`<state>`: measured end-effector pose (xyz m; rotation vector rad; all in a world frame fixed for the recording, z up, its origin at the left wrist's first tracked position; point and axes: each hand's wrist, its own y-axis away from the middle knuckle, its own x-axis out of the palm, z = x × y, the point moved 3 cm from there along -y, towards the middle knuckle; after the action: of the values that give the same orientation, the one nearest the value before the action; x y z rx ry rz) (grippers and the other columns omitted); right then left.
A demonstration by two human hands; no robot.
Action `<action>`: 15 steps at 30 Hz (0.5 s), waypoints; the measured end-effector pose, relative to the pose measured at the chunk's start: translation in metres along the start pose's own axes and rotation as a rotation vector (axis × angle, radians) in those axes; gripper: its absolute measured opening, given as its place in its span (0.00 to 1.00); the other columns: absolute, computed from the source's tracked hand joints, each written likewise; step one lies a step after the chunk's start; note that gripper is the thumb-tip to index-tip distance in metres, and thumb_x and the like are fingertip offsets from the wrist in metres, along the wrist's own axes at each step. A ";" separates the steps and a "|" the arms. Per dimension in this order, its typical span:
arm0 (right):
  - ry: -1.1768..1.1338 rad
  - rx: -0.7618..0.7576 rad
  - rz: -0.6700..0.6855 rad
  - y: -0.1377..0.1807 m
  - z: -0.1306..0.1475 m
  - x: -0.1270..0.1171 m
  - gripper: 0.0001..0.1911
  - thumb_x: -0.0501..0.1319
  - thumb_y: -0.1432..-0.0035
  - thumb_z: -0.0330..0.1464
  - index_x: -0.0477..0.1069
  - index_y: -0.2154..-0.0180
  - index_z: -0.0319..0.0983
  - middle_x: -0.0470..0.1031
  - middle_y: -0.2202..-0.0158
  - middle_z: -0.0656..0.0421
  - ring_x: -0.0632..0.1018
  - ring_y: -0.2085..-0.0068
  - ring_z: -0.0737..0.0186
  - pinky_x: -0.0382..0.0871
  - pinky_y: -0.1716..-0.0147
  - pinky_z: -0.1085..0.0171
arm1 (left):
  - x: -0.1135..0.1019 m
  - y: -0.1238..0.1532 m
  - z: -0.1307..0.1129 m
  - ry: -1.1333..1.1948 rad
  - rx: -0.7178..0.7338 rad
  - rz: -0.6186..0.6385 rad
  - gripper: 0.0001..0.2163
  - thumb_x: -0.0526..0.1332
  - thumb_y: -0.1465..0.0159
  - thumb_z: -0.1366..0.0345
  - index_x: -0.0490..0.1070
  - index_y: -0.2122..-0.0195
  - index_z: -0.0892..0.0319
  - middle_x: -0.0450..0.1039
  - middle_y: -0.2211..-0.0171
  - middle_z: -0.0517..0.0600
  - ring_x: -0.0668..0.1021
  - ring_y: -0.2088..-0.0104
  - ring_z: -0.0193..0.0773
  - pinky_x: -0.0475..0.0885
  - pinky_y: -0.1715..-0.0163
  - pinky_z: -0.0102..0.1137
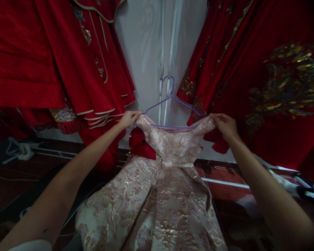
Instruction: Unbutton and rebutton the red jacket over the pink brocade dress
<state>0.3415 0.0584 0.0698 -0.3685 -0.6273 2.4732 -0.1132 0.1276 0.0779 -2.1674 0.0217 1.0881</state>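
Observation:
A pale pink dress (183,195) with a shiny gold floral pattern hangs in front of me on a purple hanger (172,93). My left hand (130,119) pinches the dress's left shoulder at one end of the hanger. At the opposite end, my right hand (224,124) grips the other shoulder between thumb and fingers. The neckline is stretched between both hands, and the hanger's lower bar shows just inside it. Below, the skirt spreads in wide folds toward me. Whether my fingers also touch the hanger itself is hidden by the fabric.
Red garments (94,69) with pale trim hang on the left. More red garments (277,132) with gold embroidery hang on the right. A white wall (141,45) with vertical white poles (172,42) stands behind. White metal bars (225,183) lie low over a dark reddish floor.

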 end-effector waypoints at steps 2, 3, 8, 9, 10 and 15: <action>-0.007 0.070 -0.126 0.010 -0.024 -0.011 0.14 0.65 0.57 0.39 0.75 0.68 0.37 0.78 0.67 0.55 0.78 0.64 0.58 0.73 0.65 0.60 | -0.004 0.015 0.014 -0.011 -0.061 0.044 0.21 0.49 0.38 0.52 0.74 0.69 0.63 0.71 0.79 0.47 0.69 0.76 0.34 0.59 0.76 0.26; -0.014 0.124 -0.136 0.018 -0.035 -0.015 0.13 0.66 0.58 0.39 0.75 0.69 0.38 0.78 0.69 0.56 0.78 0.66 0.58 0.73 0.67 0.61 | -0.004 0.023 0.020 -0.032 -0.075 0.092 0.21 0.49 0.38 0.52 0.73 0.73 0.63 0.69 0.81 0.46 0.68 0.78 0.33 0.57 0.77 0.26; -0.058 0.245 0.238 0.059 -0.037 -0.013 0.16 0.67 0.61 0.44 0.75 0.70 0.41 0.78 0.70 0.56 0.77 0.70 0.58 0.73 0.72 0.61 | 0.005 0.055 0.012 -0.250 0.020 0.402 0.19 0.48 0.36 0.54 0.72 0.72 0.59 0.70 0.79 0.48 0.71 0.77 0.34 0.59 0.75 0.27; -0.050 0.211 0.320 0.064 -0.027 -0.010 0.17 0.67 0.61 0.45 0.75 0.70 0.41 0.78 0.70 0.57 0.77 0.70 0.59 0.72 0.72 0.62 | 0.008 0.056 0.001 -0.291 0.043 0.419 0.18 0.48 0.36 0.55 0.73 0.69 0.58 0.72 0.76 0.49 0.72 0.75 0.35 0.61 0.73 0.27; -0.037 0.167 0.386 0.068 -0.014 -0.007 0.19 0.66 0.59 0.47 0.74 0.69 0.41 0.77 0.70 0.57 0.77 0.70 0.59 0.72 0.72 0.63 | 0.011 0.056 -0.013 -0.328 0.064 0.414 0.17 0.48 0.36 0.55 0.73 0.67 0.58 0.73 0.74 0.51 0.74 0.72 0.37 0.63 0.71 0.28; 0.024 -0.051 0.419 0.073 0.050 0.009 0.20 0.60 0.51 0.50 0.73 0.64 0.42 0.76 0.66 0.58 0.76 0.65 0.60 0.71 0.67 0.63 | 0.043 0.032 -0.101 -0.250 0.429 0.333 0.15 0.48 0.34 0.58 0.72 0.63 0.58 0.72 0.58 0.55 0.73 0.55 0.41 0.66 0.53 0.34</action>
<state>0.2826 -0.0083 0.0743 -0.6005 -0.6576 2.8462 -0.0247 0.0560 0.0690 -1.6673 0.4734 1.3896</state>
